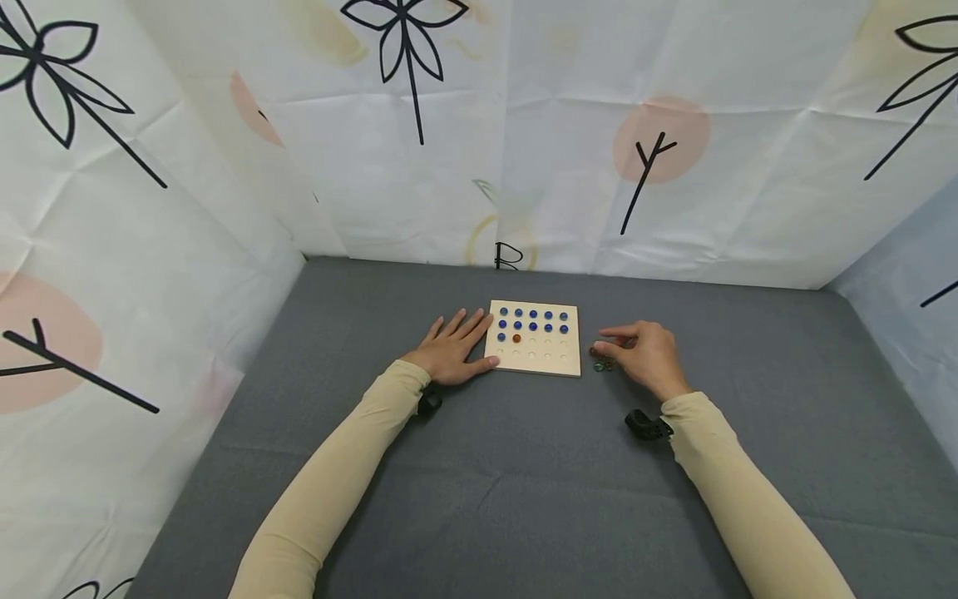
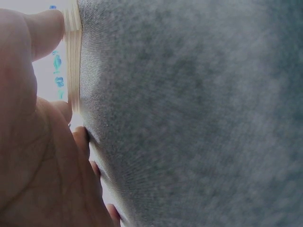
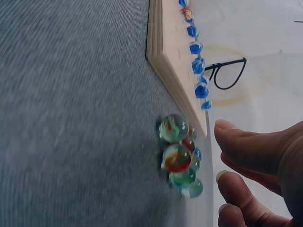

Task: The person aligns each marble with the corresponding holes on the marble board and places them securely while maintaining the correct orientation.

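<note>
Eleven marbles sit in the board [image 1: 533, 338] in the head view: ten blue ones [image 1: 533, 320] filling the two far rows and the left end of the third, and one orange marble [image 1: 516, 339] beside that. The remaining holes in the near rows are empty, so the filling is judged to be roughly half done. The left hand [image 1: 452, 348] lies flat with straight fingers against the board's left edge; the right hand [image 1: 645, 353] hovers at the loose marbles [image 1: 602, 361] just right of the board, fingers loosely curved, holding nothing visible. All rest on a grey worktop [image 1: 524, 466].

Left wrist view: the left hand [image 2: 33, 142] shows its thumb pressed to the board's edge [image 2: 73, 56], fingers extended.

Right wrist view: a small cluster of multicoloured loose marbles [image 3: 179, 158] lies touching the board's corner [image 3: 165, 52]; the right hand's fingertips [image 3: 226, 127] are just beside them, apart, not yet pinching.

No brand, label or legible writing appears in any view.
</note>
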Demonstrator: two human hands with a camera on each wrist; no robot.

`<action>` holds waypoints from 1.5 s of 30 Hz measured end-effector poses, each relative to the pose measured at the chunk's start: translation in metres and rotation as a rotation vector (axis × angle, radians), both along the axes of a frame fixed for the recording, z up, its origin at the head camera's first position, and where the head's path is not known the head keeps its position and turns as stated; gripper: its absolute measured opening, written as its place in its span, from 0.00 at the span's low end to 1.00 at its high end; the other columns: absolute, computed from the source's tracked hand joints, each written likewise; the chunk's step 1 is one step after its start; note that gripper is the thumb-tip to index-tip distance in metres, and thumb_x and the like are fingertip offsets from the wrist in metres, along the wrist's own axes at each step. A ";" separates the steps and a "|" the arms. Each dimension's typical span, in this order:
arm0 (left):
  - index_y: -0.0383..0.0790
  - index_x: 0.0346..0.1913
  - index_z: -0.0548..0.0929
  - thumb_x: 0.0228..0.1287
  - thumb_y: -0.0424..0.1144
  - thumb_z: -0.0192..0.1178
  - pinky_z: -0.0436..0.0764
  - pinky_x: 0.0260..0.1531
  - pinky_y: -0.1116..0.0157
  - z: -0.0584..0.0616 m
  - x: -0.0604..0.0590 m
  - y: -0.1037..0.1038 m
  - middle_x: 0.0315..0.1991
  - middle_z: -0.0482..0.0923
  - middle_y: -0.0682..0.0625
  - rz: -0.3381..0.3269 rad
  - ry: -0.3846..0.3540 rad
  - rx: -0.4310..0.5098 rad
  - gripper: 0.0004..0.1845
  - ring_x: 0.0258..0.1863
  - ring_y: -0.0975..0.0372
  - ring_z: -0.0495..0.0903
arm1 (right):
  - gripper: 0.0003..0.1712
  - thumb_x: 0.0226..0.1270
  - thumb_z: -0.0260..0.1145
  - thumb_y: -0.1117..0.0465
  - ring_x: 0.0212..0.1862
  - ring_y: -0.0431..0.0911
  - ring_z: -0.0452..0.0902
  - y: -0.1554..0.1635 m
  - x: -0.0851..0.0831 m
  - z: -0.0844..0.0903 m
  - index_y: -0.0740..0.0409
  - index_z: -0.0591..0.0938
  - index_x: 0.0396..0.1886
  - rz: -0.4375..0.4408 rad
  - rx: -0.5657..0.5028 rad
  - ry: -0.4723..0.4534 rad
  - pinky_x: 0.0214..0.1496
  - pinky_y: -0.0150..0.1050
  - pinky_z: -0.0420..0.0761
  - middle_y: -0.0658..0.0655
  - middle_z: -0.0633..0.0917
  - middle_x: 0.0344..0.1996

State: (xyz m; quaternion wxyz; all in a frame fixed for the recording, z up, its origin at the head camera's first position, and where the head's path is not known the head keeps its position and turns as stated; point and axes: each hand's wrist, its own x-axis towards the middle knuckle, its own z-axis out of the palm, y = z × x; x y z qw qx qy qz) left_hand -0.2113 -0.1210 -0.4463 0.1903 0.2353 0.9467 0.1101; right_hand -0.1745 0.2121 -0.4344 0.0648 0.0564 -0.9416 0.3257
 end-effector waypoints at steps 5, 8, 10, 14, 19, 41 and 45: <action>0.53 0.83 0.38 0.76 0.69 0.40 0.32 0.77 0.47 0.001 0.001 0.000 0.83 0.35 0.52 0.001 0.006 -0.001 0.44 0.81 0.54 0.31 | 0.15 0.65 0.76 0.60 0.29 0.52 0.77 0.006 0.003 -0.001 0.64 0.90 0.47 -0.010 0.000 0.005 0.25 0.40 0.70 0.63 0.85 0.31; 0.52 0.83 0.39 0.76 0.68 0.41 0.33 0.77 0.46 0.001 0.002 -0.001 0.83 0.35 0.52 0.001 0.009 -0.002 0.44 0.81 0.54 0.32 | 0.15 0.65 0.75 0.59 0.29 0.52 0.77 0.009 0.005 -0.001 0.65 0.90 0.47 -0.016 -0.001 0.002 0.25 0.40 0.71 0.63 0.85 0.31; 0.52 0.83 0.39 0.76 0.68 0.41 0.33 0.77 0.46 0.001 0.002 -0.001 0.83 0.36 0.52 0.002 0.009 -0.002 0.44 0.81 0.53 0.32 | 0.16 0.66 0.75 0.58 0.29 0.51 0.77 0.012 0.005 -0.001 0.64 0.90 0.47 -0.019 0.000 0.001 0.26 0.40 0.71 0.63 0.85 0.31; 0.52 0.83 0.39 0.76 0.68 0.41 0.33 0.77 0.46 0.001 0.002 -0.001 0.83 0.35 0.52 0.005 0.008 -0.002 0.44 0.81 0.54 0.32 | 0.16 0.66 0.75 0.58 0.29 0.51 0.77 0.017 0.007 -0.003 0.64 0.90 0.47 -0.021 0.003 0.001 0.27 0.40 0.71 0.62 0.84 0.30; 0.53 0.83 0.38 0.76 0.69 0.40 0.32 0.77 0.47 0.001 0.001 -0.001 0.83 0.34 0.52 0.004 0.004 -0.006 0.45 0.81 0.54 0.31 | 0.15 0.66 0.75 0.59 0.28 0.49 0.77 0.022 0.009 -0.003 0.65 0.90 0.47 -0.021 0.002 0.010 0.26 0.40 0.72 0.62 0.86 0.31; 0.55 0.83 0.36 0.76 0.70 0.39 0.31 0.77 0.47 -0.001 -0.002 0.000 0.83 0.33 0.54 0.004 -0.008 -0.015 0.45 0.81 0.55 0.30 | 0.15 0.66 0.75 0.60 0.24 0.47 0.75 0.031 0.002 -0.008 0.66 0.90 0.46 -0.008 0.004 -0.029 0.24 0.40 0.70 0.57 0.86 0.24; 0.55 0.83 0.36 0.75 0.70 0.39 0.31 0.77 0.48 -0.001 -0.002 0.000 0.83 0.33 0.54 0.003 -0.010 -0.017 0.45 0.81 0.55 0.30 | 0.15 0.66 0.75 0.59 0.26 0.47 0.75 0.030 0.000 -0.009 0.66 0.90 0.47 0.001 0.005 -0.047 0.25 0.40 0.71 0.58 0.86 0.27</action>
